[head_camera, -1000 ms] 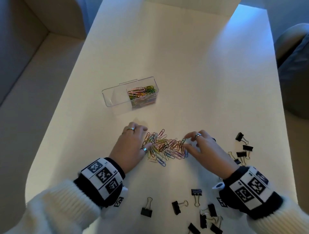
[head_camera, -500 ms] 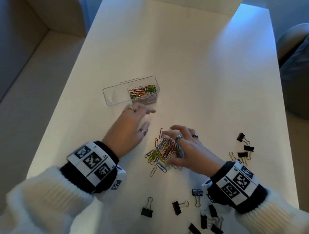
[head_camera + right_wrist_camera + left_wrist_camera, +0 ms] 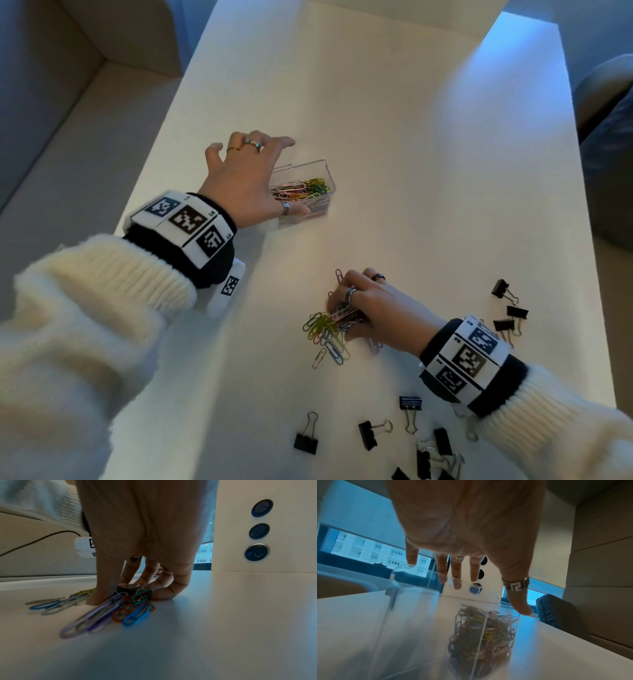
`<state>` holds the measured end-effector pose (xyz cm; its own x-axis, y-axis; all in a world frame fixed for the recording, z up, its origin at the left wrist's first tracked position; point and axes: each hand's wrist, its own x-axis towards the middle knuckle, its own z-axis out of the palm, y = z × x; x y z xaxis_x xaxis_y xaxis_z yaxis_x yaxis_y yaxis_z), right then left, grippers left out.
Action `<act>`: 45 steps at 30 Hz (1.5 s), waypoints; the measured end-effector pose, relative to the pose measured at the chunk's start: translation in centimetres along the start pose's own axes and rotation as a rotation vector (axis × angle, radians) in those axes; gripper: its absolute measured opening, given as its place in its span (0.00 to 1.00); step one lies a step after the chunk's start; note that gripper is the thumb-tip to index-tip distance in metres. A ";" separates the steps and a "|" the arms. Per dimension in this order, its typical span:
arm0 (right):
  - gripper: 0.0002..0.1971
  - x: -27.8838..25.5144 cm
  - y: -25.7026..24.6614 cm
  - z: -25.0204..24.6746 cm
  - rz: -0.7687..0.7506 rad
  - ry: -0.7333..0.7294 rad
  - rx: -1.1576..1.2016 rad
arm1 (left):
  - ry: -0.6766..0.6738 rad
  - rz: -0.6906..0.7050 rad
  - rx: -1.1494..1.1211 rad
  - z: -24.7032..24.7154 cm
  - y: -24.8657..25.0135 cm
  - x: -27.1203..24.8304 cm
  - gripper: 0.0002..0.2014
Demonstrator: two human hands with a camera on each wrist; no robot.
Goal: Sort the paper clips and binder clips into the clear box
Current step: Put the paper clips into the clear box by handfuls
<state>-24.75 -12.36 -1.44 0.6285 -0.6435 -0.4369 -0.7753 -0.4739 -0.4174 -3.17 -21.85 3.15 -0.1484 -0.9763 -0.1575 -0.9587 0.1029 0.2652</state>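
Two compartments divide the clear box [image 3: 306,192]: the one nearer the loose heap already holds coloured paper clips, while the other is hidden under the left hand [image 3: 244,176]. That hand lies over the box with fingers spread and straight, thumb against the near wall, gripping nothing. The loose paper clips [image 3: 330,325] lie on the table [image 3: 411,144] toward the person from the box, under the right hand [image 3: 373,310], whose curled fingers bunch a cluster. Black binder clips [image 3: 409,409] lie farther from the box still. The right hand seems the one to carry; its load must travel up and leftward to the box.
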 end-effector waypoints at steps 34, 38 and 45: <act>0.11 5.7 -2.5 -4.7 -0.050 0.660 0.200 | -0.057 0.047 -0.066 3.6 0.0 -4.2 0.31; 0.10 4.3 -2.2 -4.4 -0.080 0.818 0.315 | -0.061 0.059 -0.040 3.5 0.1 -4.3 0.31; 0.22 4.2 -1.3 -3.1 -0.029 0.548 -0.192 | -0.034 0.068 -0.018 3.7 0.1 -4.3 0.32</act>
<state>-21.24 -16.28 -0.28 0.5656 -0.8217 0.0697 -0.7879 -0.5634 -0.2486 -3.57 -16.90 0.37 -0.2216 -0.9601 -0.1707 -0.9415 0.1650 0.2938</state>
